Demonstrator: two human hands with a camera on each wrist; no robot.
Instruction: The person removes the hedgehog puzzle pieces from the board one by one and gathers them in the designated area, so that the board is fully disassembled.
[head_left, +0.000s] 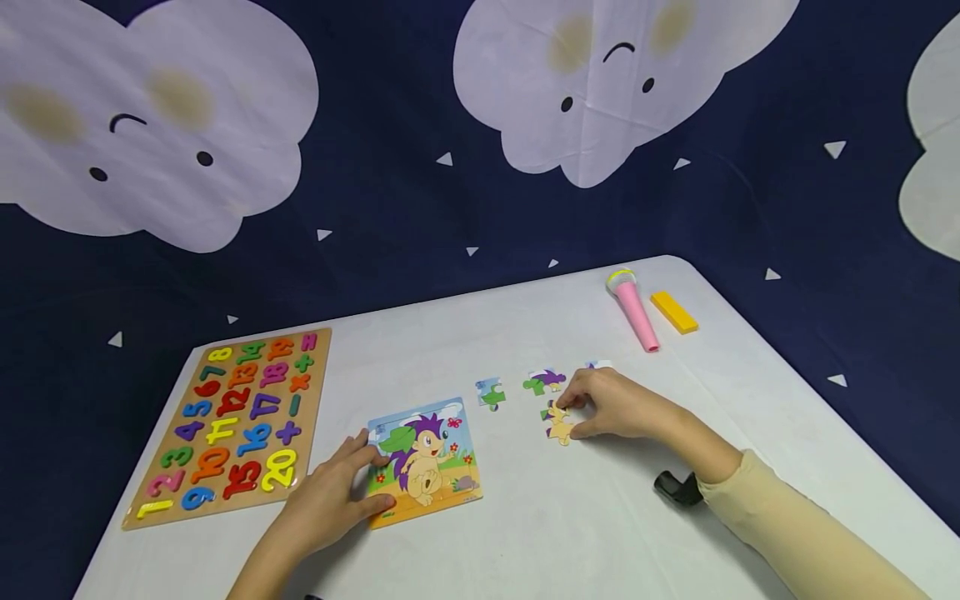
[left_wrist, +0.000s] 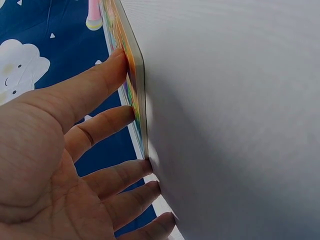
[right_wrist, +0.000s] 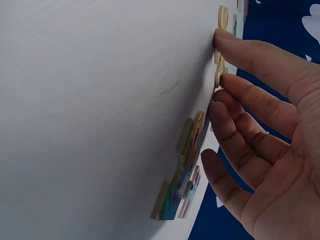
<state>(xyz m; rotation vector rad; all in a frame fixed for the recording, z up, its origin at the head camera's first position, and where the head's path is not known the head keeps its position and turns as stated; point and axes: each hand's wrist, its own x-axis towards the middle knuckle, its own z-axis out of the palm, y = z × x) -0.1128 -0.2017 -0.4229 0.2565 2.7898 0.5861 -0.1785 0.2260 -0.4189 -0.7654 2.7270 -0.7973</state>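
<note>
My left hand (head_left: 333,492) rests at the left side of a square hedgehog jigsaw board (head_left: 442,479), thumb and index fingertip on its picture. In the left wrist view the other fingertips touch the table beside the board's edge (left_wrist: 141,90). My right hand (head_left: 626,404) pinches a beige puzzle piece (head_left: 559,427) between thumb and index finger, low over the table; its other fingers are loosely bent. Just behind lie a purple-and-green piece (head_left: 545,381) and, partly hidden by the hand, a pale blue one (head_left: 598,364). A green-and-blue piece (head_left: 491,393) lies near the board's upper right corner.
A wooden number board (head_left: 225,425) with coloured numerals lies at the left. Towards the back right are a pink toy microphone (head_left: 636,312) and a yellow block (head_left: 674,312). A black object (head_left: 677,488) shows by the right wrist. Dark cloud-print cloth hangs behind the white table.
</note>
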